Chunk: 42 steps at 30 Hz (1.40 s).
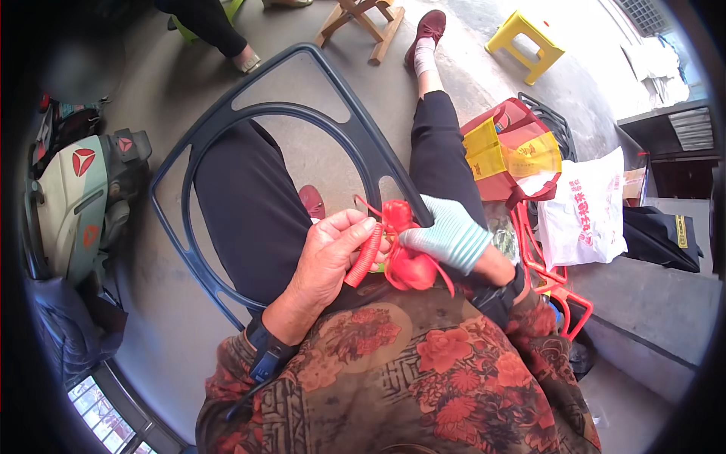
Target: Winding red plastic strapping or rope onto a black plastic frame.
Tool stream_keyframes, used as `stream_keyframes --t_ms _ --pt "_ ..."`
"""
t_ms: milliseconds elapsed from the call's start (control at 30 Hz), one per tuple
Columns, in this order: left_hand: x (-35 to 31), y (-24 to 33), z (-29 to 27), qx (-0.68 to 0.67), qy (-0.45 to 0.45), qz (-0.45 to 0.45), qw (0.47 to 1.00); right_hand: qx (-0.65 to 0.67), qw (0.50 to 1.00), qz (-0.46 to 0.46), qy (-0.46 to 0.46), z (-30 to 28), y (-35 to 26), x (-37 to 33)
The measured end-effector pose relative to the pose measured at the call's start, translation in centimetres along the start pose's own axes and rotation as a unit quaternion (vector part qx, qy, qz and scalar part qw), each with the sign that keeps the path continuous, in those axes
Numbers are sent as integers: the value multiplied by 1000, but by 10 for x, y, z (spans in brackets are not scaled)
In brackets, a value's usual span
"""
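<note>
A dark blue-grey frame [364,136] with a round opening lies across my lap. My right hand [448,234], in a white and teal striped glove, is closed around the frame's near right corner. Against its fingers sits a bunched, shiny red thing [412,270], perhaps ribbon or thin plastic, with loose strands. My bare left hand [333,246] pinches a red ribbed coil [364,256] between thumb and fingers, just left of that bunch. Some fingertips of both hands are hidden behind the red material.
A red and yellow bag [491,170] and a white plastic bag [582,212] stand at the right, near a red metal frame [578,310]. Farther off are a yellow stool [522,34], a wooden stool [359,19] and another person's foot [246,59]. A pale green scooter [72,200] stands left.
</note>
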<state>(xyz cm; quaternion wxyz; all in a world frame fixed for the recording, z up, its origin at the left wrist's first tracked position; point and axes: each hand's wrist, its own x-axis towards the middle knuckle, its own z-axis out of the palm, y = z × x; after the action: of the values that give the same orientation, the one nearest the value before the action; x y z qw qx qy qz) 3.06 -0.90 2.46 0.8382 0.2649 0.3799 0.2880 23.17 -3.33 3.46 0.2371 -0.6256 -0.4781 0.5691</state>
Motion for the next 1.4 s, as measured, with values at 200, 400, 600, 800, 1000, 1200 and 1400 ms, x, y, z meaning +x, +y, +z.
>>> stream_keyframes --t_ms 200,400,600,800,1000,1200,1400 --pt "3 -2 -1 2 -4 -18 1000 586 787 46 -190 10 35 11" --pt "2 -1 -2 5 -20 -20 1000 708 702 -26 71 -25 76 26" --pt "4 2 -7 -48 -17 1 999 720 689 -60 54 -104 146 -16" --pt "8 3 -5 -48 -20 -5 999 554 809 -9 198 -89 124 -13" --pt "7 2 1 -38 -33 -49 998 -162 897 -186 366 -51 45 25" --pt "9 -3 5 -48 -70 -150 985 461 884 -57 49 3 29 68" --pt "2 -12 -2 -68 -104 -84 989 665 680 45 -306 12 8 61"
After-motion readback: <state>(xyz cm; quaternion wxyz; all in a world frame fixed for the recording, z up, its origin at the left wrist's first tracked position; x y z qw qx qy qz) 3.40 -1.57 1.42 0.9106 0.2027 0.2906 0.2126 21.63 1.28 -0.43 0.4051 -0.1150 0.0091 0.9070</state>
